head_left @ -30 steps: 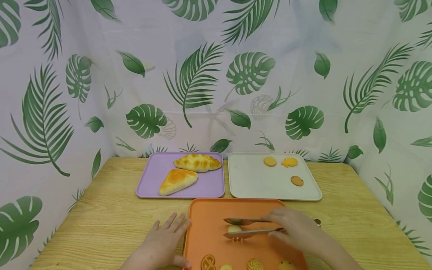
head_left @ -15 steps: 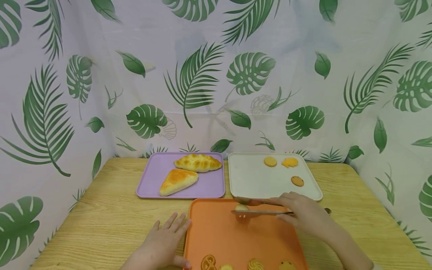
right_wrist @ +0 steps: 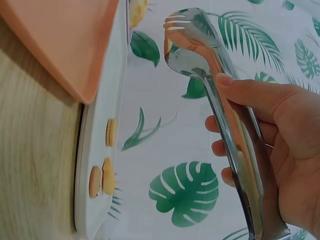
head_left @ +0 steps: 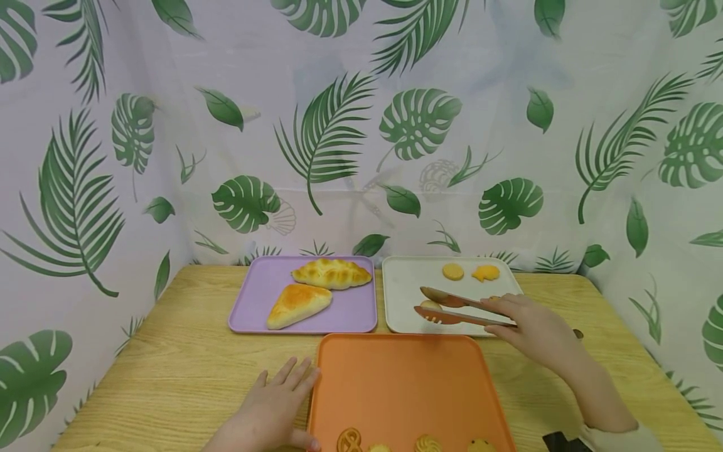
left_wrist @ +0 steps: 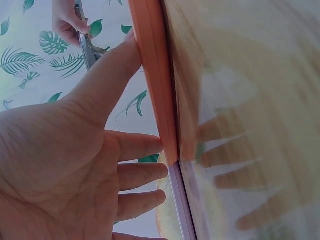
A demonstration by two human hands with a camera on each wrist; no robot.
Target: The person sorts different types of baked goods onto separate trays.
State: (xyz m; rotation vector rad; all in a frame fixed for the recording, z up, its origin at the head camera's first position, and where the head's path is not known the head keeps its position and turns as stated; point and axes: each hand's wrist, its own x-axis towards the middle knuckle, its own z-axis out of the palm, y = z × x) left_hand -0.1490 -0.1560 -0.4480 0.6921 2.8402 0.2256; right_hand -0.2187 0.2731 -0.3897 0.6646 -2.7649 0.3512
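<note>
Metal tongs (head_left: 446, 317) are gripped in my right hand (head_left: 533, 329), over the white tray (head_left: 407, 279). Between their tips is a small pale round cookie (head_left: 430, 306), partly covered by the near tip. The right wrist view shows the thumb along one arm of the tongs (right_wrist: 220, 107) and fingers curled round the other. My left hand (head_left: 271, 405) lies with spread fingers at the left side of the orange tray (head_left: 395, 376). In the left wrist view, its thumb and fingertips meet the orange rim (left_wrist: 155, 65).
A round cookie (head_left: 453, 271) and a yellow fish-shaped cookie (head_left: 487, 272) lie on the white tray; a brown cookie (right_wrist: 95, 181) is mostly hidden in the head view. Several cookies, including a pretzel (head_left: 349, 441), line the orange tray's near end. The purple tray (head_left: 248, 307) holds two breads.
My right hand has carried the tongs and the pale cookie from above the orange tray, away and rightward, to above the white tray. My left hand has stayed put.
</note>
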